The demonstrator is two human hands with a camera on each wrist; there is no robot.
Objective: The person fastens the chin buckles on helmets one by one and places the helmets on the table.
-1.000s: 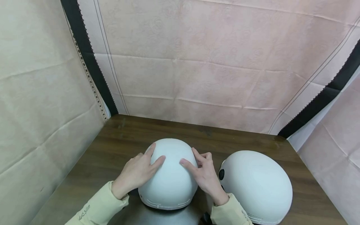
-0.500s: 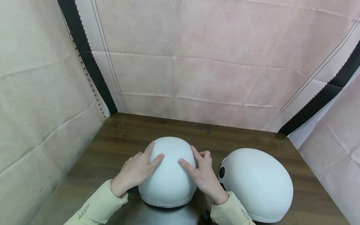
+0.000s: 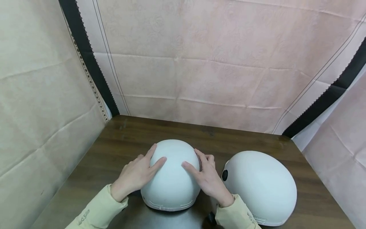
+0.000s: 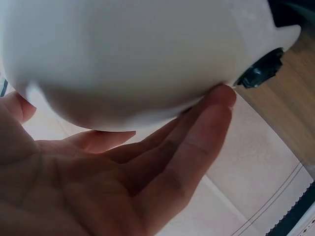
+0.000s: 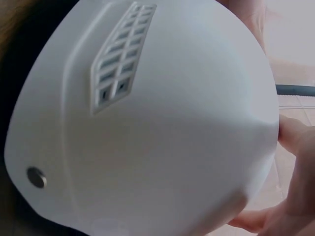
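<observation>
A person's left hand (image 3: 135, 173) and right hand (image 3: 210, 179) flank the dome of a white helmet (image 3: 174, 184) resting upright on a brown wood-grain desk (image 3: 137, 135), seen through my head camera. Both sets of fingers are spread against the shell, thumbs apart from the rest. My left wrist feed shows a dark fitting (image 4: 261, 69) close to a fingertip; my right, a latticed vent (image 5: 123, 56). A second white helmet (image 3: 264, 187) sits on the desk just beside the right sleeve (image 3: 235, 213), with pale fabric walls (image 3: 200, 79) behind.
</observation>
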